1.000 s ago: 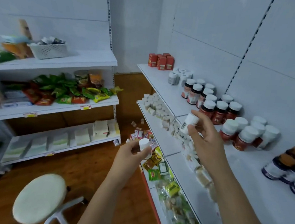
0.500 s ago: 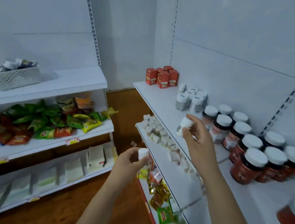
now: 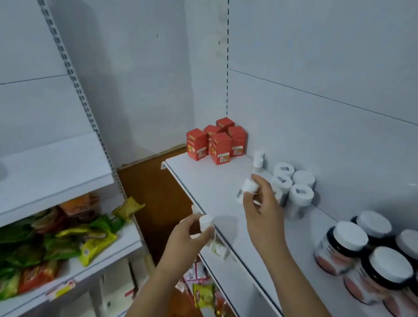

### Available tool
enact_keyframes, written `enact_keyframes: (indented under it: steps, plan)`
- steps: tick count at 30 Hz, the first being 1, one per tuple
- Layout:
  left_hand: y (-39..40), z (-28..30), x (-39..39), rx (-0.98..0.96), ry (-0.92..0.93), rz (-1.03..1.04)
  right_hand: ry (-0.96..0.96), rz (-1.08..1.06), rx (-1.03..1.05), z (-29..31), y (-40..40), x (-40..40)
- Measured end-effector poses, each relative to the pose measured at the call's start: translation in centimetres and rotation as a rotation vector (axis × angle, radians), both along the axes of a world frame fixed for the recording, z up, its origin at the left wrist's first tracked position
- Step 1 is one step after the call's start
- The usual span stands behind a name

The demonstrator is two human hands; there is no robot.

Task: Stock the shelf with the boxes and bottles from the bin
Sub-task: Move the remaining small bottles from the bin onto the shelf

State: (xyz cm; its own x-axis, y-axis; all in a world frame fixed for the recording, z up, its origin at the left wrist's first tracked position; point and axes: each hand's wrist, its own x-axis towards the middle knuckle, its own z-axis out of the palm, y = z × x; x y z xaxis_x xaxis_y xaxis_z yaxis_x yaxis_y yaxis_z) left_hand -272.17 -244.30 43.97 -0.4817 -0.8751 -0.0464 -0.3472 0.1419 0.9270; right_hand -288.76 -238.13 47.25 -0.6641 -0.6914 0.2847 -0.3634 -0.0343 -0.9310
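Right hand (image 3: 261,207) curls round a small white plastic bottle (image 3: 246,188) above the smooth white top shelf (image 3: 201,180), white-capped jars (image 3: 297,193) at 3 o'clock (5 glossy red cardboard boxes (image 3: 216,141) at 12). Left hand (image 3: 186,239) grips another small white cylindrical bottle (image 3: 206,222) at the shelf's front edge.

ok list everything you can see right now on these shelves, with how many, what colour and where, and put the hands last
red boxes: five, red, back left corner of the top right shelf
small white bottles: at least four white tops, plus two slimmer ones behind, by the back wall
dark jars: five or more in view, dark with white lids, right end of that shelf
snack packets: many, green, yellow and red, middle left shelf
packets lower right: several, mixed colours, shelves below
left hand: holds a small white bottle at the shelf's front edge
right hand: holds a white labelled bottle over the shelf
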Motion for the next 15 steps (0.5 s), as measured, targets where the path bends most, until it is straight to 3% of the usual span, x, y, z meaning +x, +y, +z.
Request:
enact_keyframes:
  steps: [5,15]
  plan:
    - [-8.4,-1.6,-4.1,-0.044,0.017,-0.118,-0.013,-0.243,0.035,-2.5,-7.6,-1.9]
    - [-20.7,-2.9,-12.9,-0.089,0.039,-0.444,0.202,-0.667,0.153,-4.0,-18.2,-6.9]
